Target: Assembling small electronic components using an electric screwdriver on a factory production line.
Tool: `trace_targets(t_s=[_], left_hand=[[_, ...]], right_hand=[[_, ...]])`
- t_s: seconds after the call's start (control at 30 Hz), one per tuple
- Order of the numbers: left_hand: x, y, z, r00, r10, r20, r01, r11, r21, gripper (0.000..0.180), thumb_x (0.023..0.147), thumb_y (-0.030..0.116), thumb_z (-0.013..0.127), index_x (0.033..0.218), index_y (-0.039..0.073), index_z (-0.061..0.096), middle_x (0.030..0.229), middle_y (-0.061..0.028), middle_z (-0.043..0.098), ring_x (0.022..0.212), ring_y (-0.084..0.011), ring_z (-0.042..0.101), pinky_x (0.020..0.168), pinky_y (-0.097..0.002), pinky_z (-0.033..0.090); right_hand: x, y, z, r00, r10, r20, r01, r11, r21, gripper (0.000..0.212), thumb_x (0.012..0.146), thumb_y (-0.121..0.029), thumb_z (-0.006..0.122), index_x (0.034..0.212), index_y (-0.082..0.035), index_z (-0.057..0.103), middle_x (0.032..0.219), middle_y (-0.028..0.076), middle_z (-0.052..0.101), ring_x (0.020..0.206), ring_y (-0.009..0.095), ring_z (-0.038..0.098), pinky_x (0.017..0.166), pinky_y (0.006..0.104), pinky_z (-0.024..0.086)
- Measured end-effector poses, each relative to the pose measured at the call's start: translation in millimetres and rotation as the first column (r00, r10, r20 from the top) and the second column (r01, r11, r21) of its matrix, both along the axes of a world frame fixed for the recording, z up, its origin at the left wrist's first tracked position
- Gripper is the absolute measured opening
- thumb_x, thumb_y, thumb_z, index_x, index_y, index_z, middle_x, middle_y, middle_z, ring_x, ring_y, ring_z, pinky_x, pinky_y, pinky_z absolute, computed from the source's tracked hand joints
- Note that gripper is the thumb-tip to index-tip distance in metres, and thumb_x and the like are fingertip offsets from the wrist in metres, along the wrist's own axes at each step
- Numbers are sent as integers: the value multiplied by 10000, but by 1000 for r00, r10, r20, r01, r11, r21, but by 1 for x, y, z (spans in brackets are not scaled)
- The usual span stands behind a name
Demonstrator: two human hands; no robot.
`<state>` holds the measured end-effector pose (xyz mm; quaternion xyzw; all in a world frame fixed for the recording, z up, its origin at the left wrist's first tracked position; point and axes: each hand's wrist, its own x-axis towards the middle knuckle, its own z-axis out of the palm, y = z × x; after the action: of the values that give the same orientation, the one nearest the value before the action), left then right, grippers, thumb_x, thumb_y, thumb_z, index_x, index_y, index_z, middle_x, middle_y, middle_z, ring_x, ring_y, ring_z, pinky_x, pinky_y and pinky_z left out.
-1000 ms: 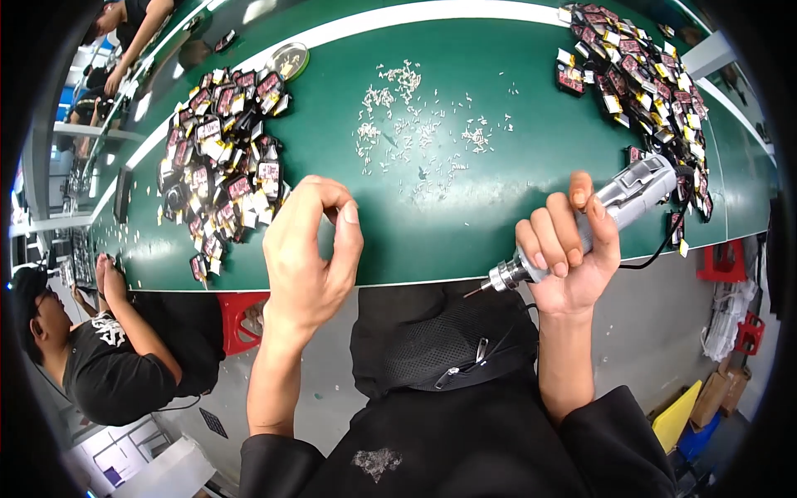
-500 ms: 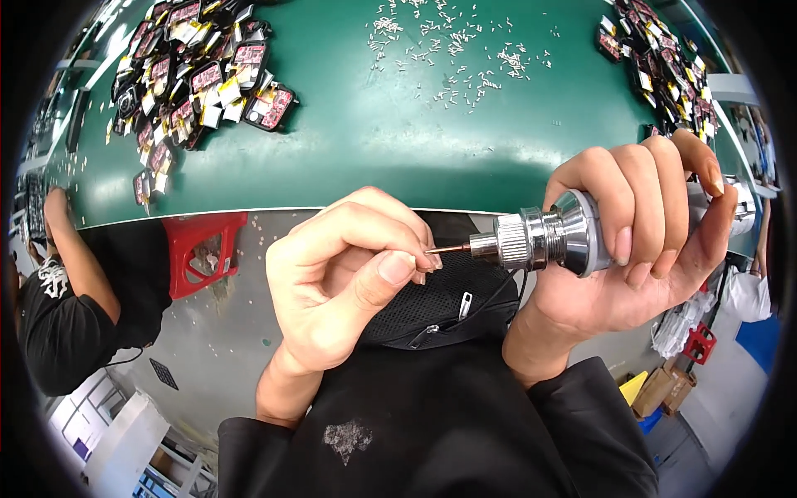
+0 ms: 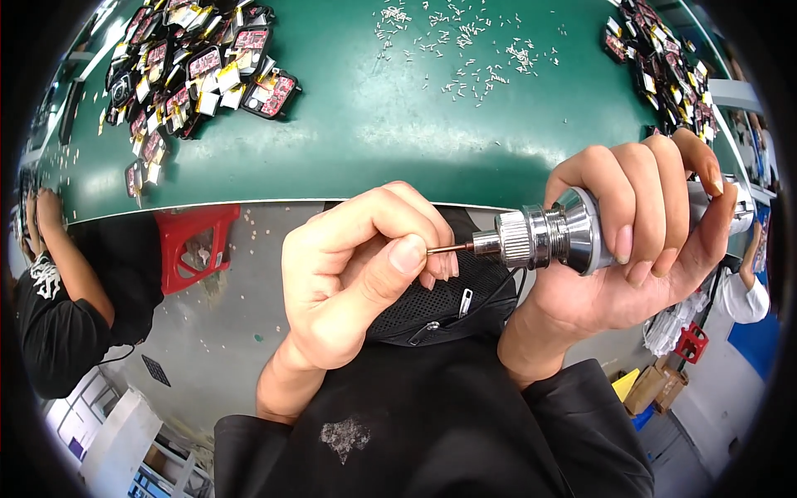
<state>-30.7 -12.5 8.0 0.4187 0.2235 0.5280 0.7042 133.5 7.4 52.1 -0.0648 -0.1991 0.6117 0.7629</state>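
My right hand is wrapped round a silver electric screwdriver, held level over my lap with its knurled collar facing left. A thin copper-coloured screwdriver bit sticks out of the collar. My left hand is closed in a pinch, thumb and forefinger on the tip of that bit. Whether something small sits between these fingertips is hidden. Beyond the hands, on the green table, lie many small white pieces, too small to make out.
Piles of open black cases with red circuit boards and silver battery packs lie far left and far right. A black mesh bag rests on my lap. At the left, a person in black sits beside a red stool.
My left hand has shifted slightly right, and its thumb has moved up along the bit's tip. The right hand keeps its hold on the screwdriver. The whole view has tilted a little.
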Motion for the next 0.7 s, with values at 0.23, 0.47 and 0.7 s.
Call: trace_targets(t_s=[0.23, 0.47, 0.7], left_hand=[[1, 5, -2, 787, 343, -513, -33, 854, 520, 125, 855, 13, 525, 754, -62, 519, 704, -145, 557, 622, -189, 518, 558, -275, 419], [0, 22, -4, 769, 296, -566, 27, 871, 491, 176, 886, 52, 487, 789, -76, 559, 737, -154, 585, 616, -184, 533, 565, -269, 423], [-41, 73, 36, 511, 569, -645, -62, 772, 632, 166, 890, 52, 533, 821, -55, 641, 698, -121, 620, 625, -197, 598, 592, -271, 472]], right_hand=[[3, -1, -7, 996, 4, 91, -8, 999, 45, 146, 896, -196, 526, 873, -53, 512, 473, -50, 381, 381, 56, 354, 464, 221, 334], [10, 16, -18, 998, 2, 63, -4, 1000, 31, 167, 917, -205, 501, 894, -41, 522, 476, -47, 368, 390, 55, 335, 464, 228, 324], [17, 15, -29, 990, -135, 38, 139, 980, -141, 150, 955, -226, 414, 894, -89, 416, 486, -41, 325, 388, 75, 325, 477, 258, 345]])
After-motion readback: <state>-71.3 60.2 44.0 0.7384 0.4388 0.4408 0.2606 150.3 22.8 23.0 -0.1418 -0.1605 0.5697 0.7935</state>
